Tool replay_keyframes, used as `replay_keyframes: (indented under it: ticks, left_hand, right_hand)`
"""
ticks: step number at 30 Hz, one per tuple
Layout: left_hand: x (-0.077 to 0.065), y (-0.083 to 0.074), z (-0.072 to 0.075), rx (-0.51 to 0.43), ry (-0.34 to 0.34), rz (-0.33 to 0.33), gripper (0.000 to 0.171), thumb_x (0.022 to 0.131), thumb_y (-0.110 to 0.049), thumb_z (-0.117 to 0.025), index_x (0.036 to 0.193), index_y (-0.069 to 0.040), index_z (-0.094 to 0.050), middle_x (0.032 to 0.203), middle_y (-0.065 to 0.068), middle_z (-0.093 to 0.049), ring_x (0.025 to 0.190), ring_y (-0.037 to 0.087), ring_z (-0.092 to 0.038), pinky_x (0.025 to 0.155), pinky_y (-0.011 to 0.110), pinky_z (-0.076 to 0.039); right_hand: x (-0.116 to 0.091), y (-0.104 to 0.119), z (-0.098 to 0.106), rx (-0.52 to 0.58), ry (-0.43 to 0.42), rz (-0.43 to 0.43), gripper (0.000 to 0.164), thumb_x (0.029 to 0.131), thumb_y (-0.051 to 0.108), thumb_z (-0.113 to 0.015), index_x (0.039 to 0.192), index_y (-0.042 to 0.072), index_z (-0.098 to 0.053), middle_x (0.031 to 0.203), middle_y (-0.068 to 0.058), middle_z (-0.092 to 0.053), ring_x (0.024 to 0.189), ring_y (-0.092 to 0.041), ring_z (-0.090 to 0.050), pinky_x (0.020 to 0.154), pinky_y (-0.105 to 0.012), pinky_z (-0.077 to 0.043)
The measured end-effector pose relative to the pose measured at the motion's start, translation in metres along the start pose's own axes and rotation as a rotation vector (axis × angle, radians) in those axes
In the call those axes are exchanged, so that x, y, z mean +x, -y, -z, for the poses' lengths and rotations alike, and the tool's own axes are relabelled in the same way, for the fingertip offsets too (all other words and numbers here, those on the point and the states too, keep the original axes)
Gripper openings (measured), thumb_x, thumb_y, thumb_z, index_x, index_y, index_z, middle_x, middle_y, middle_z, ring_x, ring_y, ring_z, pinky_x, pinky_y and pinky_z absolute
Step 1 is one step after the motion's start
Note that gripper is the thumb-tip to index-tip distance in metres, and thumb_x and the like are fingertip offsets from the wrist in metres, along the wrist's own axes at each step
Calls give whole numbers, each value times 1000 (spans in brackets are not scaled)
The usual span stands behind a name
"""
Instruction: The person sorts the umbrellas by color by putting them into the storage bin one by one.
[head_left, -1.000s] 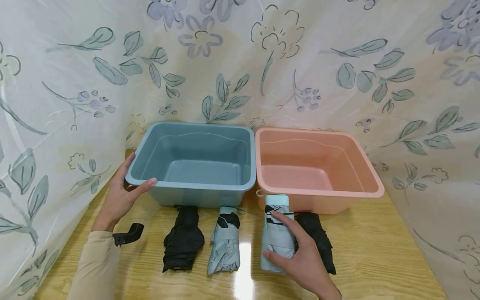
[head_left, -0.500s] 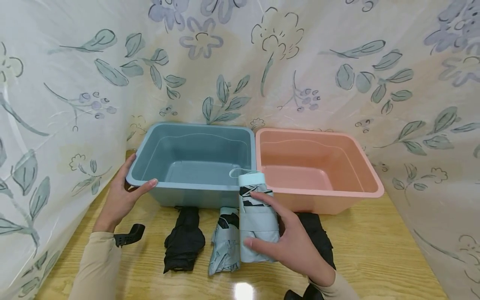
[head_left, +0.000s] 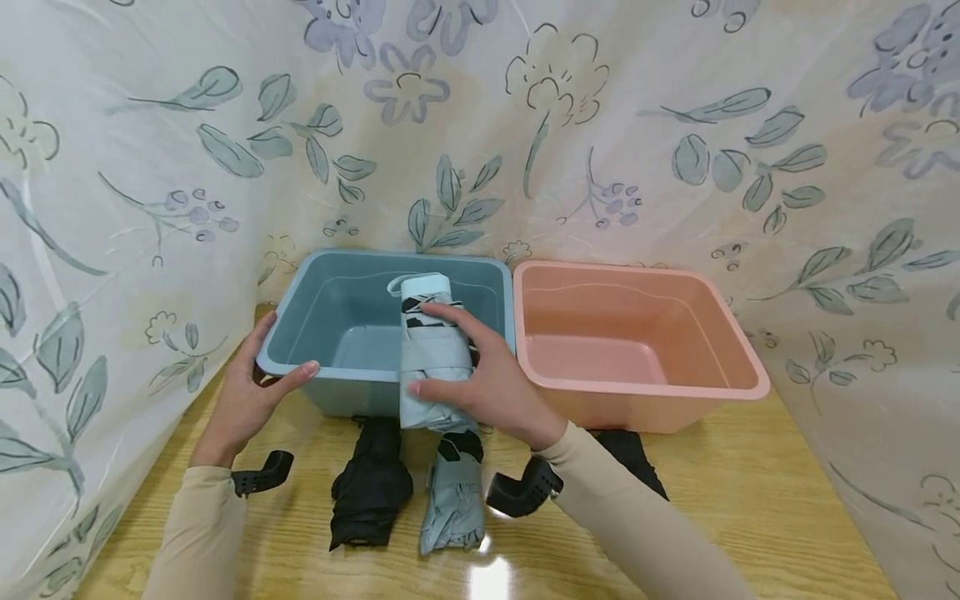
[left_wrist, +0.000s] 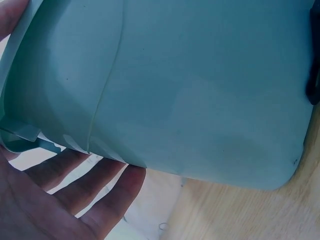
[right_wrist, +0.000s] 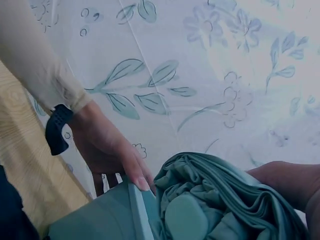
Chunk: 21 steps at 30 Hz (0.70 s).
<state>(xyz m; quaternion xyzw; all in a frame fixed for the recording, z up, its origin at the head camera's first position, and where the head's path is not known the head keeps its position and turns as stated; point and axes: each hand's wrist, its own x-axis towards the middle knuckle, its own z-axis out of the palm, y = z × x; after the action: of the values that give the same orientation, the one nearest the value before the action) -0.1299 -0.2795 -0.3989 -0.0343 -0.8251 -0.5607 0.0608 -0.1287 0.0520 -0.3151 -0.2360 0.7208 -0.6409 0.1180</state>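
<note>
My right hand (head_left: 498,383) grips a folded light-blue umbrella (head_left: 433,354), thumb on the near side and fingers round the far side. The umbrella's pale cap points away from me, a thin wrist loop beside it, over the front rim of a blue plastic bin (head_left: 352,393). In the right wrist view the bunched folds and the round end of the umbrella (right_wrist: 186,218) show close up. My left hand (head_left: 242,404) holds the bin's left front corner, thumb on the rim. Several fingertips (left_wrist: 131,177) press its outer wall in the left wrist view.
A pink bin (head_left: 630,406) stands right beside the blue one. On the wooden table (head_left: 757,500) in front lie a black folded umbrella (head_left: 371,492), a grey-blue one (head_left: 453,504) and another black one (head_left: 637,460), partly behind my right sleeve. A flowered sheet (head_left: 637,125) hangs behind.
My right hand has carried the light-blue umbrella left and forward, from in front of the pink bin to over the blue bin's front rim. The left hand has stayed on the corner.
</note>
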Motion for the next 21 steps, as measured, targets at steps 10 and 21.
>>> replay_keyframes:
  ticks: [10, 21]
  left_hand:
    - [0, 0, -2, 0, -10, -9, 95, 95, -20, -72, 165, -26, -7, 161, 22, -24, 136, 45, -35, 84, 11, -41]
    - [3, 3, -2, 9, -6, -23, 95, 96, -21, -72, 165, -26, -7, 162, 20, -25, 138, 44, -36, 86, 12, -41]
  right_hand:
    - [76, -3, -20, 36, 25, -93, 75, 88, 13, -80, 153, 31, -45, 134, -6, -51, 102, -27, -59, 80, -38, -55]
    - [140, -17, -49, 36, -15, -237, 75, 86, 14, -83, 152, 25, -48, 135, -3, -52, 101, -18, -59, 85, -35, -49]
